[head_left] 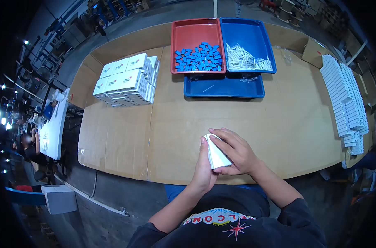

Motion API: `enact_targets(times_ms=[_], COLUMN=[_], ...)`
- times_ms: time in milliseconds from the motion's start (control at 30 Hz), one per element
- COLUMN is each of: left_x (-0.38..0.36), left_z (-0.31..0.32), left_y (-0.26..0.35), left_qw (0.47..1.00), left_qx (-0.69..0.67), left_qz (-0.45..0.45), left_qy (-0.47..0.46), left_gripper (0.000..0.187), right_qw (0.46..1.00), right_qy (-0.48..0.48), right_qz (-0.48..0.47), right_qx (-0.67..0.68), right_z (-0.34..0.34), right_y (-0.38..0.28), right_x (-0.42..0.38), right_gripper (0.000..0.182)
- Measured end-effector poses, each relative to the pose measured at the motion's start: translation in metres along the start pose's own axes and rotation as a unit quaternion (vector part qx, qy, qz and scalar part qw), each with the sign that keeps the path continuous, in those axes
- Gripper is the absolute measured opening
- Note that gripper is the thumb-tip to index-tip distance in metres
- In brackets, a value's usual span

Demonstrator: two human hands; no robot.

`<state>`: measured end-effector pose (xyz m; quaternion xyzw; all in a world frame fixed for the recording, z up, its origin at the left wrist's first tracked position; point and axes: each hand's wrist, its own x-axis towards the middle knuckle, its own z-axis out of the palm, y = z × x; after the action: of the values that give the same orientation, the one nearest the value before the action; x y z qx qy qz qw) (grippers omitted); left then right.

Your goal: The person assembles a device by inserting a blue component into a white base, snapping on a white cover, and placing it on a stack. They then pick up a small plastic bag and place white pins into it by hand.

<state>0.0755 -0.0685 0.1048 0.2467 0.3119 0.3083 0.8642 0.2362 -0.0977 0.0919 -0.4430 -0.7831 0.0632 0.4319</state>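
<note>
Both my hands hold a small white box-like piece (217,153) close to my body, above the near edge of the cardboard-covered table (188,124). My left hand (203,169) wraps its left side, thumb pointing up along it. Across the top and right side lie the bent fingers of my right hand (237,153), which hide part of the piece. Its face toward me looks plain white, with no print visible.
A red tray (196,27) holds small blue parts (200,57). Beside it, a blue tray (246,29) carries white sticks (241,58); another blue tray (221,89) sits below. Printed white boxes (123,80) are stacked left, white pieces (345,103) right. A person (30,151) sits far left.
</note>
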Motion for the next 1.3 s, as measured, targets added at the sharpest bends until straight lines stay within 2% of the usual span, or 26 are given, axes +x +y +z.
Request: enact_targets(times_ms=[233,333,400,433,467,500,567,600,733,833,967,1067,1267,1300], left_x=[0.005,0.007,0.011,0.012,0.013,0.012,0.009,0.004,0.024,0.019,0.027,0.026,0.029,0.030], left_z=[-0.006,-0.006,-0.008,-0.011,-0.014,-0.015,-0.015,-0.010,-0.036,-0.026,-0.036,-0.033,-0.036,-0.039], left_y=[-0.007,-0.009,-0.009,-0.008,-0.006,-0.004,0.001,0.003,-0.014,-0.011,-0.011,-0.009,-0.012,-0.013], left_qw=[1.000,0.998,0.989,0.977,0.960,0.941,0.893,0.902,0.789,0.815,0.788,0.751,0.736,0.747], left_qx=[0.006,0.030,0.089,0.135,0.181,0.223,0.305,0.304,0.423,0.385,0.417,0.438,0.409,0.392], left_qz=[0.012,0.047,0.115,0.166,0.215,0.255,0.330,0.306,0.443,0.434,0.453,0.493,0.537,0.535], left_qy=[0.006,0.011,0.008,0.005,0.003,-0.001,-0.010,-0.015,-0.053,-0.007,0.013,0.033,0.052,0.044], left_gripper=[0.060,0.060,0.063,0.066,0.069,0.075,0.088,0.100,0.099,0.100,0.107,0.107,0.101,0.098], right_qw=[0.996,0.993,0.972,0.954,0.912,0.871,0.755,0.731,0.757,0.743,0.774,0.766,0.781,0.788], right_qy=[0.047,0.026,0.104,0.141,0.162,0.149,0.120,0.113,0.125,0.111,0.156,0.164,0.165,0.165], right_qz=[0.016,0.066,0.177,0.230,0.326,0.376,0.462,0.453,0.397,0.412,0.368,0.376,0.389,0.387], right_qx=[0.069,0.099,0.118,0.128,0.188,0.279,0.450,0.497,0.503,0.516,0.490,0.494,0.460,0.449], right_z=[0.013,0.009,0.012,0.016,0.022,0.021,0.015,0.012,0.016,0.021,0.036,0.041,0.045,0.047], right_y=[0.009,0.009,0.000,-0.006,-0.009,-0.012,-0.020,-0.028,-0.049,-0.053,-0.052,-0.057,-0.066,-0.067], right_x=[-0.013,-0.012,-0.011,-0.010,-0.010,-0.011,-0.009,-0.006,0.003,0.007,0.007,0.011,0.018,0.016], right_gripper=[0.078,0.071,0.065,0.062,0.055,0.053,0.051,0.050,0.056,0.060,0.062,0.059,0.054,0.053])
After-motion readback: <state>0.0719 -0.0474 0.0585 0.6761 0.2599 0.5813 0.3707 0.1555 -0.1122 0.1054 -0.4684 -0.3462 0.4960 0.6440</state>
